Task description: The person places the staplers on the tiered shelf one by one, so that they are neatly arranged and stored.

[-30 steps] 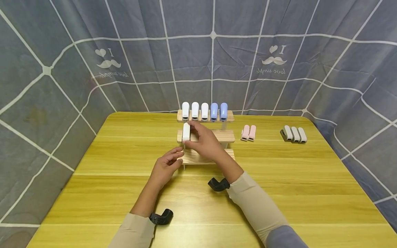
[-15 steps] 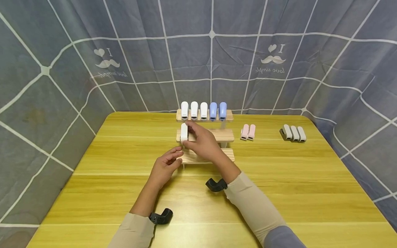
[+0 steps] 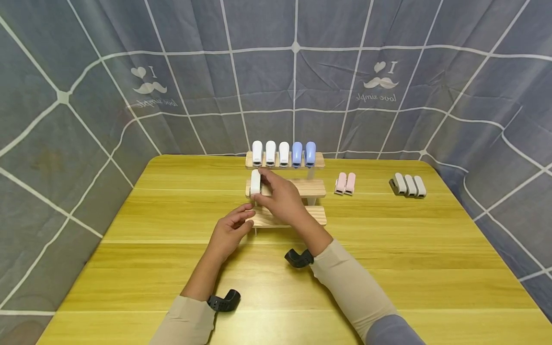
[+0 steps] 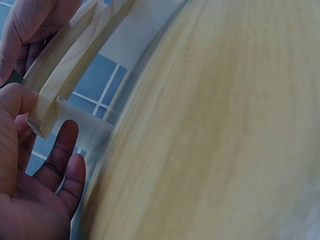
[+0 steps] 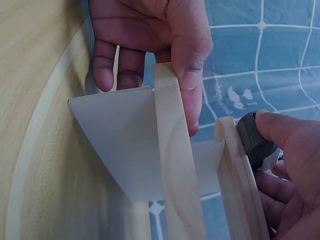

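Note:
In the head view my right hand (image 3: 282, 199) holds a small white-topped stapler (image 3: 255, 183) at the left end of the middle step of a wooden display stand (image 3: 302, 218). Its dark grey end (image 5: 254, 140) shows in the right wrist view, beside the upper board, with the thumb on it. My left hand (image 3: 230, 233) grips the left end of the lowest board (image 5: 175, 150). Its thumb lies along one face of the board, while other fingers stretch out beside the clear side support (image 4: 85, 122). The stapler's underside is hidden.
On the stand's top step are three white staplers (image 3: 270, 153) and two blue staplers (image 3: 304, 154). To the right on the table lie two pink staplers (image 3: 345, 184), and farther right three grey-white staplers (image 3: 410, 186). A grey checked curtain (image 3: 267, 81) surrounds the table.
My right hand has shifted slightly left with the stapler, toward the left end of the middle step. The left hand has stayed at the lowest board.

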A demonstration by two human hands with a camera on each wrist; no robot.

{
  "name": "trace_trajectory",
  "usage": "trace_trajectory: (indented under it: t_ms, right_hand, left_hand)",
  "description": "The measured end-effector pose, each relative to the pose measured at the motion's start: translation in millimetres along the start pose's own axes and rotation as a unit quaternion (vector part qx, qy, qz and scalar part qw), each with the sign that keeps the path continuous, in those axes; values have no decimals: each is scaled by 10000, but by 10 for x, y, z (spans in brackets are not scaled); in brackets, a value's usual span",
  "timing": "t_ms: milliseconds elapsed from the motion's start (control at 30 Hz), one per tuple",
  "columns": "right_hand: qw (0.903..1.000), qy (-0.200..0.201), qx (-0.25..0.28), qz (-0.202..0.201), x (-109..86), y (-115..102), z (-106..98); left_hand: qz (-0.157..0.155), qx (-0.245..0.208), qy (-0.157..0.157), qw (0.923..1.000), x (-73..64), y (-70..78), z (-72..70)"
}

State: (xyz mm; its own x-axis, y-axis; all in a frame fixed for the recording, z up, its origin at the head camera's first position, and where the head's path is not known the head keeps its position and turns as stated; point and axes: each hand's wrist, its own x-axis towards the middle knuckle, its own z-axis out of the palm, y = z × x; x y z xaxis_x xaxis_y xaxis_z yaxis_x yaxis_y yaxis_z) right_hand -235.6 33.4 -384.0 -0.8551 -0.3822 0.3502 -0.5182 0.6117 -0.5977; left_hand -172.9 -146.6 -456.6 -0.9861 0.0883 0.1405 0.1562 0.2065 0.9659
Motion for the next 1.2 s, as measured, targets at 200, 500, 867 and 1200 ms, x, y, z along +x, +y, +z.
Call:
trace_trajectory:
  t_ms: [200,500,867,1200]
  right_hand:
    - [9999,98,-87,-66,0,-10,16]
    - [9997,173,-127,-70,1,-21,32]
    - [9999,6,12,-124,-5,3,-4]
    - [9968,-110,523,-593,-107,141,-246]
  left_hand:
    - [12,-15,0,10000,2,-5,3]
    - [22,9,-45,10000,-32,97,0]
    - [-94,143,-134,9998,-108,391,-11]
    - [-112,69,-142,9998,-105,375,-6]
